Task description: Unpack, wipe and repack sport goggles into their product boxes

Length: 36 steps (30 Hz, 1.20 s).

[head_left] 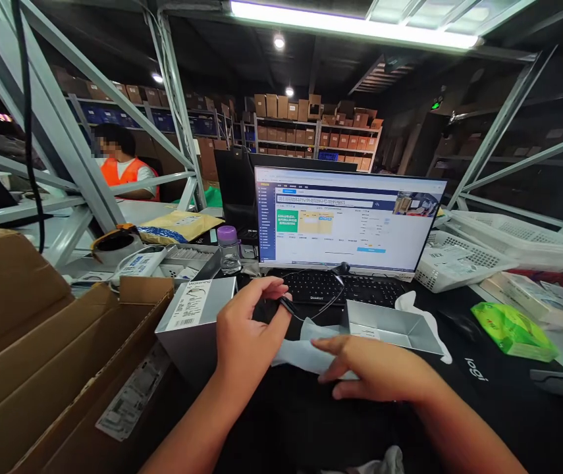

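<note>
My left hand (254,322) is raised beside a grey box (199,309) with a white printed label. Its thumb and fingers close around a small black piece with a thin cable (328,303), which loops toward the keyboard and has a small dark end; its exact kind is unclear. My right hand (365,365) lies palm down over a thin white sheet (301,352), fingers apart, index stretched to the left and touching the sheet. Just beyond it stands an open grey box tray (394,329), with more white wrapping (432,322) along its right side.
A monitor (345,224) stands behind a black keyboard (321,287). An open cardboard box (64,375) fills the left. A purple-capped bottle (229,250), white baskets (459,260) and a green packet (513,332) surround the work area. A person in an orange vest (120,172) sits beyond the frame.
</note>
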Motion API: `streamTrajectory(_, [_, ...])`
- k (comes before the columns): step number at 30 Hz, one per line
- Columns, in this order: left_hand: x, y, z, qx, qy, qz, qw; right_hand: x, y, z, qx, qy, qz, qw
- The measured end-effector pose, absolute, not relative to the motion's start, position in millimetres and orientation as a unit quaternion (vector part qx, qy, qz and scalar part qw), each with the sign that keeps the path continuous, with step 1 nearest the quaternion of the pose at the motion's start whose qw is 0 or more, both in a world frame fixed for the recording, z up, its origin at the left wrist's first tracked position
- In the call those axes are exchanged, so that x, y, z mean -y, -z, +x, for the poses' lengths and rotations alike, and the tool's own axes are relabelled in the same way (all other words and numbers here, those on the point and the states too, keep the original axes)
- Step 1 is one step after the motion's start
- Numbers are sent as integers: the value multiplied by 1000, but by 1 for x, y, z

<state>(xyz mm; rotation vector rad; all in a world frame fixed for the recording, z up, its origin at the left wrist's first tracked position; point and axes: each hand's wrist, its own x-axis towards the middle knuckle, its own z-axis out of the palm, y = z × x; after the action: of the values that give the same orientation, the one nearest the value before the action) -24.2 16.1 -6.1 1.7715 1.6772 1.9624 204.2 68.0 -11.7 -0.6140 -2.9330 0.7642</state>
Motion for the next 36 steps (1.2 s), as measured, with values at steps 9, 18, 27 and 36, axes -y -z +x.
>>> streamTrajectory(9, [-21,8,-14,-528,-550,647,26,-63,-12,234,848,-89,-362,377])
streamTrajectory(18, [-27,10,-13,-504,-520,689,-36,-78,-1,223,880,-86,-270,381])
streamTrajectory(27, [-31,10,-18,-498,-529,686,-29,-105,8,216,857,-200,-213,426])
streamTrajectory(36, [-39,22,-21,-520,-509,686,34,-101,17,217,787,-368,-210,449])
